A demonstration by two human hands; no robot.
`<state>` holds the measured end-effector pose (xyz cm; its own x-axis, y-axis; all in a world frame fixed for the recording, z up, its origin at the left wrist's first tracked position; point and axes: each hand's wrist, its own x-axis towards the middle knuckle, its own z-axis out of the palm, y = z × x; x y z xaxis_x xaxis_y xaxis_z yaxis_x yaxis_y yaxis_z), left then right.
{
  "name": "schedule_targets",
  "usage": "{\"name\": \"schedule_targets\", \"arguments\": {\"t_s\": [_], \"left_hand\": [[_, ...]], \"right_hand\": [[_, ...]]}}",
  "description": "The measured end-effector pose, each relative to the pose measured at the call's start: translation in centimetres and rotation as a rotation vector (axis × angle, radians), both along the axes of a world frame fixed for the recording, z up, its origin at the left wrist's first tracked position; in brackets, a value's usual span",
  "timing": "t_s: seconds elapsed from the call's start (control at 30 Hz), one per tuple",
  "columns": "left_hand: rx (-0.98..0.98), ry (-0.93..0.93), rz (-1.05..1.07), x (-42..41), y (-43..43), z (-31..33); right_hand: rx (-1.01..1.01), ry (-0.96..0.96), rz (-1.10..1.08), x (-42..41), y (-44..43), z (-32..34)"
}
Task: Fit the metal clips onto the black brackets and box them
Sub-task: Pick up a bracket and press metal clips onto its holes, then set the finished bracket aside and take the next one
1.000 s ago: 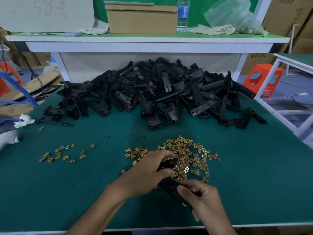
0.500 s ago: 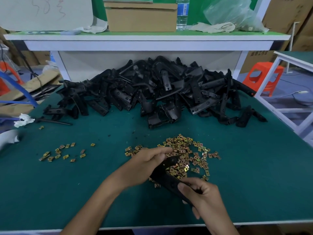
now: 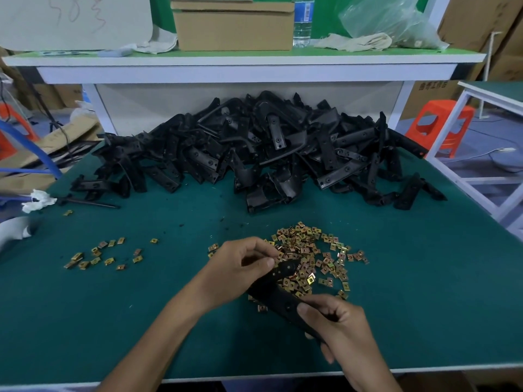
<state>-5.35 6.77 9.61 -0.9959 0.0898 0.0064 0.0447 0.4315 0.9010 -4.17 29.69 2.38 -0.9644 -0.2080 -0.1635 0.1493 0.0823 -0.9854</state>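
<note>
Bracket (image 3: 280, 301) farther over clips (image 3: 308, 247), green mat (image 3: 141, 321)

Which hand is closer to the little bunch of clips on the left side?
Left. The left hand sits right of the little bunch, at the bracket's top end; the right hand grips its bottom end, farther right and nearer the person.

One box (image 3: 235, 26), one bottle (image 3: 302, 24), two hands (image 3: 240, 267) (image 3: 339, 326)
</note>
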Motion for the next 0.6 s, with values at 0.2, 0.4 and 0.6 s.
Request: {"name": "schedule_targets", "arguments": {"t_s": [0.2,0.4,0.6], "left_hand": [[-0.162,0.102,0.1,0.5,1.3,-1.5],[-0.098,0.135,0.159,0.9,1.9,-2.3],[-0.148,0.233,0.153,1.2,2.0,-1.8]], "right_hand": [[-0.022,-0.014,-0.033,0.0,-0.3,0.0],[-0.002,-0.002,-0.065,0.1,-0.5,0.2],[-0.059,0.042,-0.096,0.6,-0.6,0.6]]}}
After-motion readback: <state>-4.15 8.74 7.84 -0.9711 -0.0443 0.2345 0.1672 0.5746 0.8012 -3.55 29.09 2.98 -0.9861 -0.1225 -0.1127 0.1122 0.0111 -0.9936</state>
